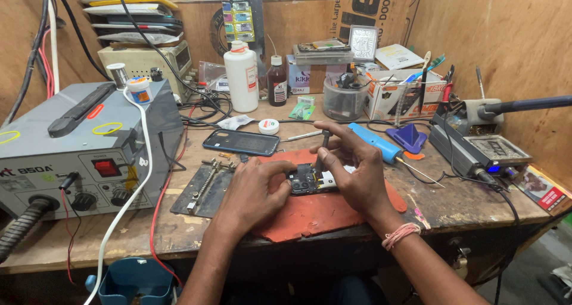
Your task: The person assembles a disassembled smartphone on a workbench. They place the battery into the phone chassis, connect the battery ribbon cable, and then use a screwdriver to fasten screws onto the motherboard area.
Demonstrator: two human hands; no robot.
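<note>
I see an opened phone lying flat on the red work mat, its back cover off, so the dark circuit board and camera module face up, with a pale strip at its right end. A slim grey screwdriver stands nearly upright over it, tip down; I think it touches the board, though fingers hide the contact.

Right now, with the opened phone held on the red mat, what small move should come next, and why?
Probably lower the tool tip onto the opened phone: the right hand holds it upright just above the exposed board, while the left hand steadies the phone on the red mat.
</note>
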